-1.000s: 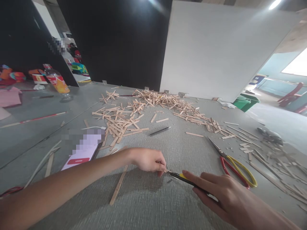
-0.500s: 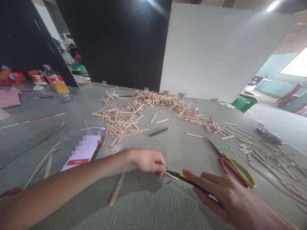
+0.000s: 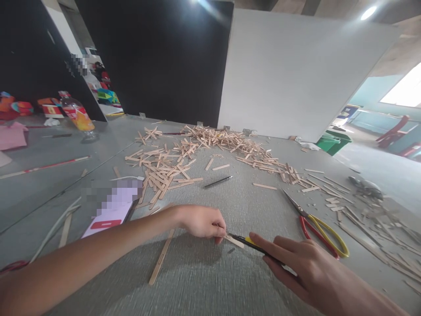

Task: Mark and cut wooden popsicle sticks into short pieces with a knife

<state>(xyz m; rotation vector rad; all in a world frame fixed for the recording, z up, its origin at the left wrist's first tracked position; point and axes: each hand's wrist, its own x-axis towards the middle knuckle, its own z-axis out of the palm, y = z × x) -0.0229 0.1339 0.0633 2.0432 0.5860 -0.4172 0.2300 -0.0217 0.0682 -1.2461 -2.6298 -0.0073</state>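
Pinched between the fingertips of my left hand (image 3: 204,223) is a small wooden craft stick (image 3: 237,243), its free end pointing right. My right hand (image 3: 296,263) is closed around a black and yellow utility knife (image 3: 255,245), index finger stretched along the top. The knife's tip meets the stick right beside my left fingertips; the blade itself is too small to make out. Left of the hands, a longer craft stick (image 3: 161,259) with a slot-like mark lies on the grey table (image 3: 197,289).
Craft sticks (image 3: 164,171) lie heaped across the table's middle and back. A pen (image 3: 218,182) rests ahead of my hands. Scissors (image 3: 309,217) with red and yellow handles lie at right, near scattered scraps (image 3: 371,241). A phone (image 3: 112,210) and a bottle (image 3: 77,114) are at left.
The stick in my left hand is turned slightly, showing more of its flat face. Both hands stay almost where they were, and the view has shifted a little.
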